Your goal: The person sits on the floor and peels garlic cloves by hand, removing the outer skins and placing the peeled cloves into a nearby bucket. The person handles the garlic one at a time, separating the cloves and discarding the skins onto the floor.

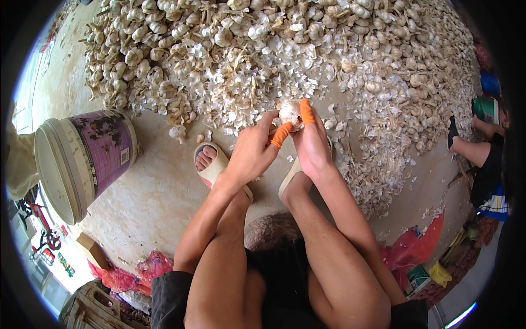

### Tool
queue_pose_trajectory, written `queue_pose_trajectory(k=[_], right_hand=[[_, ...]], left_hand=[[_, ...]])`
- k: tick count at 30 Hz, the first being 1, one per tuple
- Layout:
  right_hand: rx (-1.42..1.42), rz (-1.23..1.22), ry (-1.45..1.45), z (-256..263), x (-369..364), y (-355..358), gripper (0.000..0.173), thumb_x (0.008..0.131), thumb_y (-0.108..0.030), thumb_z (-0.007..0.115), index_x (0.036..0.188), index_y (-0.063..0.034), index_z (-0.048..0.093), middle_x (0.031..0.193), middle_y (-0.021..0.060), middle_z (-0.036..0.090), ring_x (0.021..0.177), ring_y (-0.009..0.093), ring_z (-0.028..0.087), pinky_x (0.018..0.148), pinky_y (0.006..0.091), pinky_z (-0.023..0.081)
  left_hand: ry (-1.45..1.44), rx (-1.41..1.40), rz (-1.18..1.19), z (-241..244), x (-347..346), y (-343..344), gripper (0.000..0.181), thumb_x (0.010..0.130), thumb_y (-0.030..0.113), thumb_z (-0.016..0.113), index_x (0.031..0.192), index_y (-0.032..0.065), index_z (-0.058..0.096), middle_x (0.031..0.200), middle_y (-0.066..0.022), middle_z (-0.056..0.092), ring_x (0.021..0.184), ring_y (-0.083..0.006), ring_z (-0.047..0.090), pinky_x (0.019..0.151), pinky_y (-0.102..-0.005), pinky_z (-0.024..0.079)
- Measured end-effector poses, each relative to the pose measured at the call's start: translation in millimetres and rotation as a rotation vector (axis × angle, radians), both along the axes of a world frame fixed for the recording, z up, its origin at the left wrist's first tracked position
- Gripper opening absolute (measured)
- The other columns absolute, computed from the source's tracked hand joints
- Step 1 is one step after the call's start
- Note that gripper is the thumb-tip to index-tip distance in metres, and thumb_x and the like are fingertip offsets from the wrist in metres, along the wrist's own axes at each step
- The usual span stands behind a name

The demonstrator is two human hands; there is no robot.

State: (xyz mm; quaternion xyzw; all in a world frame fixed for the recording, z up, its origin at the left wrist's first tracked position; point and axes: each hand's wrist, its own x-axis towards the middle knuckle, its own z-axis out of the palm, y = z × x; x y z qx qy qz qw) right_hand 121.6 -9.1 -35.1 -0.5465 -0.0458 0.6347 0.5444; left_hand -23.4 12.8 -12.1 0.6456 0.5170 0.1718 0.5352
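Note:
A garlic bulb (289, 111) with pale papery skin is held between both hands, above the floor and in front of my feet. My left hand (254, 150) grips it from the left, with an orange finger cot (281, 135) on the thumb pressed to the bulb's lower side. My right hand (311, 144) supports it from the right, and another orange finger cot (306, 111) covers its thumb. Part of the bulb is hidden by the fingers. Beyond it spreads a layer of loose garlic skins (263, 78).
A large heap of garlic bulbs (411, 61) covers the floor ahead and to the right. A lidded plastic bucket (111, 144) stands at left. Red mesh bags (119, 277) lie behind. Another person's leg (472, 151) shows at far right, near a green bucket (486, 110).

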Motion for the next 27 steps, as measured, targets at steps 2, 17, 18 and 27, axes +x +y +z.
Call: queue_pose_trajectory(k=[2, 17, 18, 27], right_hand=[[-0.008, 0.001, -0.023, 2, -1, 0, 0.031, 0.107, -0.036, 0.047, 0.121, -0.0095, 0.056, 0.107, -0.0001, 0.061, 0.094, 0.009, 0.055, 0.084, 0.0278, 0.046], [0.029, 0.08, -0.109, 4, 4, 4, 0.037, 0.107, -0.038, 0.046, 0.123, -0.0073, 0.058, 0.116, 0.0013, 0.062, 0.106, 0.011, 0.056, 0.095, 0.0311, 0.044], [0.042, 0.1, -0.073, 5, 7, 6, 0.037, 0.107, -0.038, 0.046, 0.124, -0.0076, 0.058, 0.117, 0.001, 0.062, 0.107, 0.011, 0.056, 0.095, 0.0311, 0.043], [0.036, 0.051, -0.139, -5, 9, 1, 0.031, 0.107, -0.037, 0.048, 0.121, -0.0113, 0.058, 0.104, -0.0031, 0.058, 0.093, 0.008, 0.052, 0.089, 0.0289, 0.042]], left_hand=[[0.04, 0.058, -0.048, -3, -3, 2, 0.035, 0.094, 0.015, 0.061, 0.124, -0.0025, 0.055, 0.076, -0.0221, 0.065, 0.064, -0.033, 0.062, 0.061, -0.0407, 0.047], [-0.024, 0.021, 0.016, -11, -2, 1, 0.024, 0.088, 0.003, 0.057, 0.111, -0.0022, 0.062, 0.072, -0.0192, 0.059, 0.059, -0.0252, 0.051, 0.059, -0.0374, 0.044], [-0.054, 0.03, 0.051, -8, -3, 0, 0.024, 0.088, 0.002, 0.056, 0.112, -0.0024, 0.062, 0.072, -0.0186, 0.059, 0.06, -0.0246, 0.051, 0.06, -0.0366, 0.044], [0.006, 0.374, -0.03, 6, -2, 3, 0.029, 0.082, -0.008, 0.056, 0.109, -0.0001, 0.062, 0.089, -0.0167, 0.058, 0.079, -0.033, 0.061, 0.07, -0.0386, 0.049]])
